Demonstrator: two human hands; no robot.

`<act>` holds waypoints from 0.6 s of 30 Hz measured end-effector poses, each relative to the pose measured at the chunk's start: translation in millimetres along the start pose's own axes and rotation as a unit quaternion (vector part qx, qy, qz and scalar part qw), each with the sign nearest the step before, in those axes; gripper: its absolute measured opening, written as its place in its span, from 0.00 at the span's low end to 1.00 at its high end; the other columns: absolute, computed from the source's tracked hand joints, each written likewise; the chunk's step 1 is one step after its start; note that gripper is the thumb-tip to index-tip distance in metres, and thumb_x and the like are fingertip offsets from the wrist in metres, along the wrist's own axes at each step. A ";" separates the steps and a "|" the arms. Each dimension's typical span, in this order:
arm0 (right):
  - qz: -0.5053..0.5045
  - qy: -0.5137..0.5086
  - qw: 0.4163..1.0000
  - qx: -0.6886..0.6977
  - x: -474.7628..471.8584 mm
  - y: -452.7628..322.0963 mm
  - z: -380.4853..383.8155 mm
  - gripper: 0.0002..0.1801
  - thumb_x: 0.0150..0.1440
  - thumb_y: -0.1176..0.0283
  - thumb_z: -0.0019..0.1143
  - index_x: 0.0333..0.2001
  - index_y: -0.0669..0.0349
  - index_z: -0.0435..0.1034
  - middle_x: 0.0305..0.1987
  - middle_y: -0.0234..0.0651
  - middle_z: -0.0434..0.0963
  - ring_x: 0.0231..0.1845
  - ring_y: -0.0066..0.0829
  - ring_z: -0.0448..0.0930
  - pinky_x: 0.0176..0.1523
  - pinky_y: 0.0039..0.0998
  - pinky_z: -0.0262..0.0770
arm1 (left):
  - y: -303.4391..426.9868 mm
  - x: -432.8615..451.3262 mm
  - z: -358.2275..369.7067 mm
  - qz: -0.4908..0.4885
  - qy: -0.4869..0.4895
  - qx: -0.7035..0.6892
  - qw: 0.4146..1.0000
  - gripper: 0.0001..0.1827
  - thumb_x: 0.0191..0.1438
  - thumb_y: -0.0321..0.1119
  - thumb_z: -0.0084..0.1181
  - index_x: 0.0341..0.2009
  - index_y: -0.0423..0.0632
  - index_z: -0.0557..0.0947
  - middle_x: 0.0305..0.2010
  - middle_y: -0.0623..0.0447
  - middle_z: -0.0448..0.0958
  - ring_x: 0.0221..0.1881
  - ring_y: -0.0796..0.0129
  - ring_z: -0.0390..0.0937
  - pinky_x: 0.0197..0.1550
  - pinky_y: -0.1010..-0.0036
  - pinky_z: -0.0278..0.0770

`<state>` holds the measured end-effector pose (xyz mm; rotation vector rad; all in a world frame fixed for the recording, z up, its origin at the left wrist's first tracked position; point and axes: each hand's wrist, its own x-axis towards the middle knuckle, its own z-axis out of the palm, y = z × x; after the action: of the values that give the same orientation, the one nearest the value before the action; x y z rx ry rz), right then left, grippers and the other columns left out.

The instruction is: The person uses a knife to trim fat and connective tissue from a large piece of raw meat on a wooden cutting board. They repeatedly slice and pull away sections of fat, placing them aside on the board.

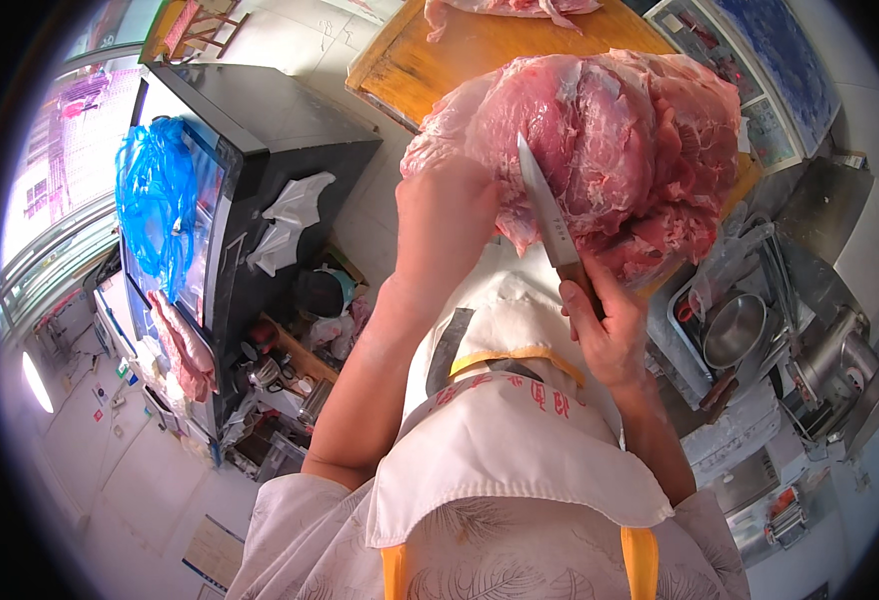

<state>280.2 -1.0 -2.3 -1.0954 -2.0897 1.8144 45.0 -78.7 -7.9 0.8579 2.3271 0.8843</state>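
A large slab of raw meat (604,142) with pale fat on its left side covers the near part of a wooden cutting board (439,67). My left hand (447,206) is closed on the meat's near left edge; its fingertips are hidden. In my right hand (608,322) is a boning knife (548,202), gripped by its wooden handle. The blade points away from me, its tip over the middle of the meat. Whether the blade touches the surface, I cannot tell.
Another piece of meat (514,7) lies at the board's far edge. A dark display case (289,120) with a blue plastic bag (156,199) stands left. To the right are a metal bowl (736,330) in a tray and a cylindrical metal machine (833,360).
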 end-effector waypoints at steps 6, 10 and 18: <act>-0.014 -0.021 0.999 -0.025 14.8 -8.8 8.2 0.20 0.69 0.74 0.64 0.62 0.70 0.74 0.42 0.53 0.86 0.42 0.52 0.89 0.45 0.40 0.83 | -2.7 4.4 -13.8 -0.130 -0.067 -0.191 0.971 0.06 0.60 0.25 0.68 0.34 0.33 0.89 0.27 0.52 0.86 0.26 0.76 0.82 0.31 0.79 0.77; -0.072 -0.011 0.997 -0.027 24.5 -11.0 14.4 0.20 0.68 0.76 0.64 0.62 0.70 0.74 0.42 0.54 0.86 0.41 0.55 0.88 0.44 0.42 0.83 | 0.0 3.8 -16.7 -0.193 -0.067 -0.276 0.939 0.06 0.60 0.25 0.66 0.35 0.34 0.90 0.27 0.53 0.86 0.26 0.79 0.79 0.29 0.80 0.72; -0.100 -0.028 0.991 -0.088 15.5 -7.7 8.8 0.20 0.68 0.76 0.63 0.62 0.70 0.73 0.41 0.53 0.85 0.40 0.56 0.88 0.44 0.45 0.83 | -3.1 2.6 -23.6 -0.189 -0.063 -0.263 0.944 0.08 0.61 0.27 0.66 0.33 0.36 0.90 0.24 0.55 0.84 0.23 0.82 0.73 0.27 0.81 0.67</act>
<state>260.9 1.6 -2.5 -0.8427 -2.3355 1.6099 27.0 -88.0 4.9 0.2253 1.9048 1.1554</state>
